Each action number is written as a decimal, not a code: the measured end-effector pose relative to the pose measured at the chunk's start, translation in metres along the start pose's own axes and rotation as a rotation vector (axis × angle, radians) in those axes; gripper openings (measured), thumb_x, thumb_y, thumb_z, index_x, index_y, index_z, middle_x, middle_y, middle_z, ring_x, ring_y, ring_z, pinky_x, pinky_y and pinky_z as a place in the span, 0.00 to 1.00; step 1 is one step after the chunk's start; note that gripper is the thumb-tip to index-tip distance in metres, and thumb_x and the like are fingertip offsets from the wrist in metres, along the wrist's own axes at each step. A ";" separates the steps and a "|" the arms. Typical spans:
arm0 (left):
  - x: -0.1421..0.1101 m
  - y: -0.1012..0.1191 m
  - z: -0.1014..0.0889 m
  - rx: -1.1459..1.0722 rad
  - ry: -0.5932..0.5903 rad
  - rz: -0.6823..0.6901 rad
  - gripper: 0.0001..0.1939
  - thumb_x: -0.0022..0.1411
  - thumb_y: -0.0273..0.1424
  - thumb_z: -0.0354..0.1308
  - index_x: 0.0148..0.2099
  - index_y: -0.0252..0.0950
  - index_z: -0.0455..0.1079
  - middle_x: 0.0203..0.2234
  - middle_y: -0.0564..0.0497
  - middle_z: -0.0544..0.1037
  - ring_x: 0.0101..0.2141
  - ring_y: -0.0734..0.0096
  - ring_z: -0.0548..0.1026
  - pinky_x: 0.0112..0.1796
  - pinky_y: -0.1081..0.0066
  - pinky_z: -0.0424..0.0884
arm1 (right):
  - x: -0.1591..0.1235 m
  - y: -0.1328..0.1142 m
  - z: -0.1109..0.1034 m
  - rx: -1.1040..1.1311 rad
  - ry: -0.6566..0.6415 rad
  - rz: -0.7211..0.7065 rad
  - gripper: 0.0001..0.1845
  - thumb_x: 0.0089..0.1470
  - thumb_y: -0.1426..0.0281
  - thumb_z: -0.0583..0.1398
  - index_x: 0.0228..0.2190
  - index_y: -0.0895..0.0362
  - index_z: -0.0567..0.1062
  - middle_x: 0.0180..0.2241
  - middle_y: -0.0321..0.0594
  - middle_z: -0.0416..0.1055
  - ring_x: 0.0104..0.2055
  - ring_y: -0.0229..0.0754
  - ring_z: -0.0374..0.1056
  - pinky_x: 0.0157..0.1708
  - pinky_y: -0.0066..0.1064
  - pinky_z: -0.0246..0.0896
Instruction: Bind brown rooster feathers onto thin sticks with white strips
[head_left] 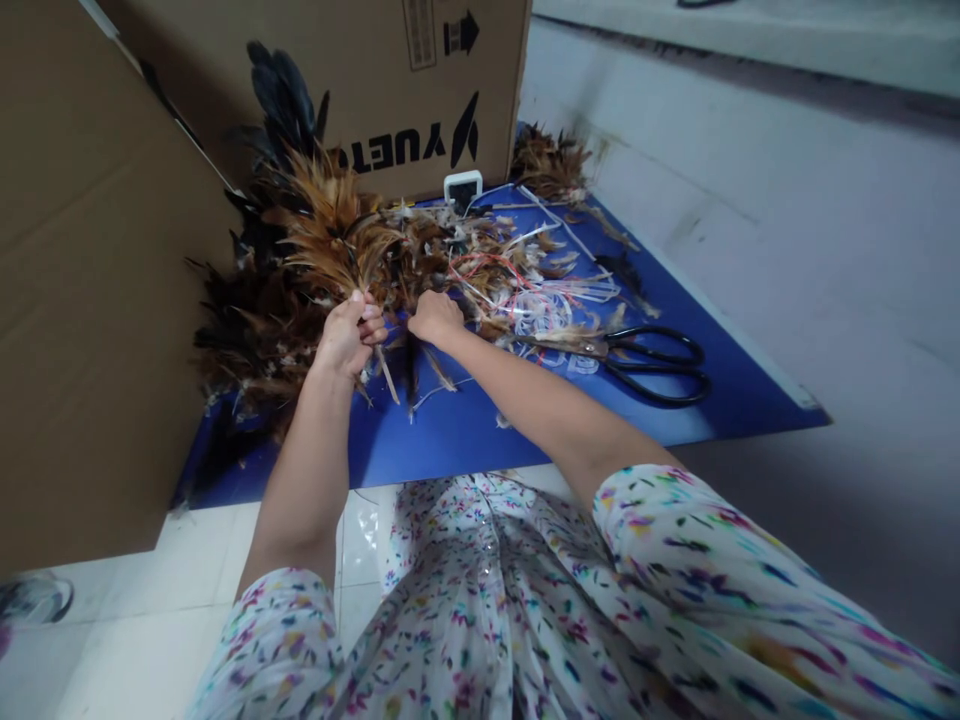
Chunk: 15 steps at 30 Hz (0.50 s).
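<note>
Head view: left hand clamps feather bunch, right hand curls (grip unclear).

Blue bench, cluttered.
Feathers heaped left to middle, black-handled scissors right, red strings between.

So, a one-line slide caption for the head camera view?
Left hand grips golden-brown feathers; black-handled metal scissors lie on the blue tabletop.
</note>
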<state>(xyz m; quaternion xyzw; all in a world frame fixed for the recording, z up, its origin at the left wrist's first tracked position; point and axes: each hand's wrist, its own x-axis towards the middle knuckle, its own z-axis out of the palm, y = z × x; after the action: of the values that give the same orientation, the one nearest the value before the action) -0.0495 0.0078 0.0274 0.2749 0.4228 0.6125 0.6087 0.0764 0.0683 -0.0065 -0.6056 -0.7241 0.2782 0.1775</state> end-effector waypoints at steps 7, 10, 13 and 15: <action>0.000 -0.001 0.002 0.012 0.005 -0.021 0.14 0.70 0.30 0.52 0.30 0.32 0.62 0.16 0.60 0.58 0.13 0.88 0.50 0.15 0.84 0.49 | -0.015 0.020 -0.020 0.423 -0.016 0.017 0.11 0.52 0.69 0.64 0.21 0.58 0.71 0.19 0.39 0.70 0.21 0.37 0.67 0.21 0.26 0.60; -0.001 -0.004 0.004 0.025 -0.001 -0.029 0.14 0.70 0.29 0.52 0.30 0.33 0.62 0.16 0.60 0.57 0.13 0.87 0.50 0.15 0.84 0.49 | -0.029 0.030 -0.032 0.769 -0.081 0.024 0.17 0.54 0.76 0.62 0.18 0.57 0.64 0.12 0.29 0.59 0.13 0.29 0.52 0.13 0.22 0.44; -0.001 -0.008 0.005 0.038 -0.027 -0.051 0.15 0.71 0.28 0.49 0.30 0.33 0.62 0.16 0.60 0.57 0.13 0.87 0.51 0.15 0.84 0.48 | -0.039 0.037 -0.042 0.978 -0.116 0.020 0.17 0.56 0.78 0.61 0.19 0.57 0.64 0.13 0.29 0.61 0.14 0.28 0.53 0.12 0.20 0.42; -0.001 -0.010 0.005 0.050 -0.049 -0.064 0.15 0.72 0.28 0.46 0.30 0.32 0.61 0.17 0.60 0.57 0.14 0.87 0.51 0.16 0.83 0.48 | -0.042 0.042 -0.045 1.038 -0.112 0.013 0.15 0.56 0.80 0.60 0.21 0.58 0.65 0.16 0.30 0.65 0.15 0.28 0.56 0.12 0.19 0.44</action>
<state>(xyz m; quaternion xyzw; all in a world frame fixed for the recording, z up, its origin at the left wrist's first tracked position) -0.0403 0.0067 0.0211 0.2911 0.4314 0.5750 0.6313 0.1441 0.0409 0.0057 -0.4266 -0.4953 0.6339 0.4135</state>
